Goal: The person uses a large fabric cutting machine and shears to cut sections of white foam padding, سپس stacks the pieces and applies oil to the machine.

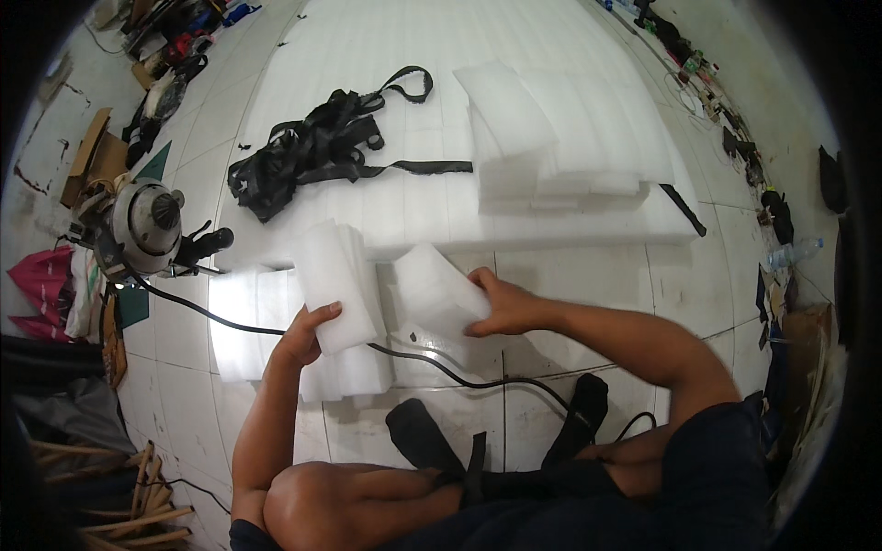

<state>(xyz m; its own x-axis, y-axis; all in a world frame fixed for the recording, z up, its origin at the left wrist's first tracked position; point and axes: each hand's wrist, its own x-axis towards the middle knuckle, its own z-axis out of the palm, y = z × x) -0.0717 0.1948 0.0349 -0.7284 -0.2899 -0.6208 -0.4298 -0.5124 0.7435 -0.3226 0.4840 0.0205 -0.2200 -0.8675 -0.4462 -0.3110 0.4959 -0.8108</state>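
My left hand (309, 332) grips the near end of a white foam sheet stack (336, 285), thumb on top and the other fingers hidden beneath. A second white foam piece (435, 290) is pinched at its right edge by my right hand (507, 305), held tilted beside the first. Below my left hand, more white foam stacks (241, 321) lie on the tiled floor. A black cable (450, 368) runs across the floor under the held foam, past my socked feet.
A large white foam slab (386, 216) lies ahead, bearing a heap of black straps (312, 147) and loose foam sheets (570, 138). At left stands a metal motorised machine (147, 225). Wooden sticks (138, 500) lie lower left. Along the right wall are clutter and a plastic bottle (797, 253).
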